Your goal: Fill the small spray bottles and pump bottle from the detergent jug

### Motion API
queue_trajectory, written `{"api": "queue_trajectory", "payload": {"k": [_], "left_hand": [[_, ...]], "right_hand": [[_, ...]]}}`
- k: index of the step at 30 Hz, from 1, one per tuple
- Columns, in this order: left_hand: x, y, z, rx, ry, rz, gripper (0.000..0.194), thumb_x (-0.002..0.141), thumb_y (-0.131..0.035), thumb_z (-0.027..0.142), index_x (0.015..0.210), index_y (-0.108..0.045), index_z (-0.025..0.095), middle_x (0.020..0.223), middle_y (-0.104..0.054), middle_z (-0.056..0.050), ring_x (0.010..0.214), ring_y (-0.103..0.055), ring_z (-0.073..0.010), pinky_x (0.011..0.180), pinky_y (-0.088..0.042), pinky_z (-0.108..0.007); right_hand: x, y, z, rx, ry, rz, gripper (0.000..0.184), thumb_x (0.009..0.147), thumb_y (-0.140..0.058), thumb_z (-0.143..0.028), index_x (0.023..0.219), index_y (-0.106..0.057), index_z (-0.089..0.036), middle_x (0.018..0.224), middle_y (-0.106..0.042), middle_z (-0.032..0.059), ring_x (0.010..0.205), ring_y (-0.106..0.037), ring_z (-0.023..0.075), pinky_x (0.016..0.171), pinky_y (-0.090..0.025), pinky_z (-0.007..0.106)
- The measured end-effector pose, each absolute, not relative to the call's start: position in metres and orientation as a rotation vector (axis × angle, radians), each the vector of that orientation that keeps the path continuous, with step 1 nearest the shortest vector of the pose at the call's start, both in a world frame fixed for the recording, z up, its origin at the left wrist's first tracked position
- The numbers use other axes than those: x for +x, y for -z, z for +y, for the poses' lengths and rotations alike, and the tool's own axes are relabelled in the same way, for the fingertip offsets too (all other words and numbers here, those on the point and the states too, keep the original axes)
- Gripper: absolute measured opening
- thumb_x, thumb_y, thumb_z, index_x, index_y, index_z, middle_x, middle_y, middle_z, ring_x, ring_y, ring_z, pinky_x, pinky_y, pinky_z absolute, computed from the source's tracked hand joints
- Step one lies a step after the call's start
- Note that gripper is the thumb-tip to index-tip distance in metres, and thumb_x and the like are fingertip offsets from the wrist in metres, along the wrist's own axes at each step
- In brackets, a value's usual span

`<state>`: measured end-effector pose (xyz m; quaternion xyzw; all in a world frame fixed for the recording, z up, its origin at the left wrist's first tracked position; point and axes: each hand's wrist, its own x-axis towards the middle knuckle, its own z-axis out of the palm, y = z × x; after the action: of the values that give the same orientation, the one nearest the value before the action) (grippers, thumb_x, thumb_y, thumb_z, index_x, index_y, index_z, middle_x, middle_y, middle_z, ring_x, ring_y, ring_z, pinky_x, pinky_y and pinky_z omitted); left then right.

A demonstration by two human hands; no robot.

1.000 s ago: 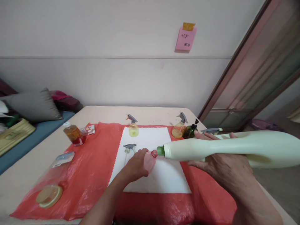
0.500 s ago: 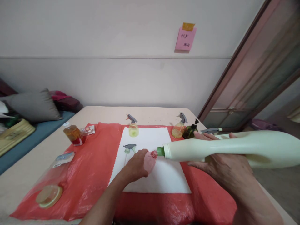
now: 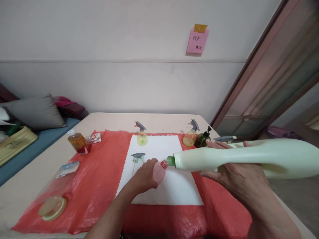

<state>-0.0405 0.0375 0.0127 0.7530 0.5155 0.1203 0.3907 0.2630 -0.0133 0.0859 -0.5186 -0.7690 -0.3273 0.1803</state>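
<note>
My left hand [image 3: 146, 177] is closed around a small pink spray bottle body [image 3: 159, 173], its threaded neck bare and tilted to the right. My right hand [image 3: 236, 179] grips a large pale green jug [image 3: 269, 157], held almost level with its mouth to the left. The jug's green spout [image 3: 171, 161] points at the pink bottle's neck, very close to it; I cannot tell whether they touch. Below them lies a white sheet [image 3: 171, 196]. A loose grey trigger sprayer head [image 3: 138, 155] with its tube rests on the sheet, left of the pink bottle.
On the red plastic cover [image 3: 99, 186] stand a yellow spray bottle [image 3: 142, 137], another spray bottle [image 3: 189, 136] and a dark green pump bottle [image 3: 201, 140]. An amber bottle [image 3: 78, 142], a clear bag [image 3: 63, 179] and a round lid [image 3: 53, 208] lie to the left.
</note>
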Motion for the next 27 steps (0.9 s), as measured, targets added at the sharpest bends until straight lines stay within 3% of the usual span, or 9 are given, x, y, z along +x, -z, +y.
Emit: {"api": "queue_trajectory", "payload": {"k": [12, 18, 27], "left_hand": [[-0.0390, -0.0126, 0.0378, 1.928, -0.301, 1.315, 0.066, 0.061, -0.070, 0.021, 0.123, -0.048, 0.023, 0.118, -0.055, -0.007, 0.109, -0.052, -0.0276, 0.076, -0.042, -0.030], [-0.0384, -0.0134, 0.0385, 1.926, -0.275, 1.316, 0.066, 0.060, -0.070, 0.019, 0.122, -0.048, 0.023, 0.119, -0.055, -0.008, 0.108, -0.053, -0.0279, 0.077, -0.043, -0.031], [-0.0393, -0.0103, 0.0384, 1.950, -0.274, 1.301, 0.065, 0.061, -0.070, 0.019, 0.122, -0.048, 0.023, 0.119, -0.055, -0.008, 0.108, -0.054, -0.0282, 0.076, -0.043, -0.032]], "right_hand": [[0.2591, -0.0875, -0.0133, -1.506, 0.869, -2.168, 0.068, 0.086, -0.051, -0.069, 0.138, -0.048, -0.026, 0.126, -0.066, 0.0120, 0.115, -0.061, 0.0381, 0.114, -0.023, 0.065], [0.2606, -0.0868, -0.0106, -1.421, 0.895, -2.189, 0.074, 0.084, -0.056, -0.069, 0.136, -0.050, -0.017, 0.124, -0.066, 0.0140, 0.116, -0.060, 0.0371, 0.110, -0.027, 0.065], [0.2550, -0.0909, -0.0117, -1.443, 0.865, -2.179, 0.072, 0.088, -0.044, -0.073, 0.133, -0.051, -0.018, 0.123, -0.067, 0.0149, 0.115, -0.061, 0.0358, 0.111, -0.028, 0.063]]}}
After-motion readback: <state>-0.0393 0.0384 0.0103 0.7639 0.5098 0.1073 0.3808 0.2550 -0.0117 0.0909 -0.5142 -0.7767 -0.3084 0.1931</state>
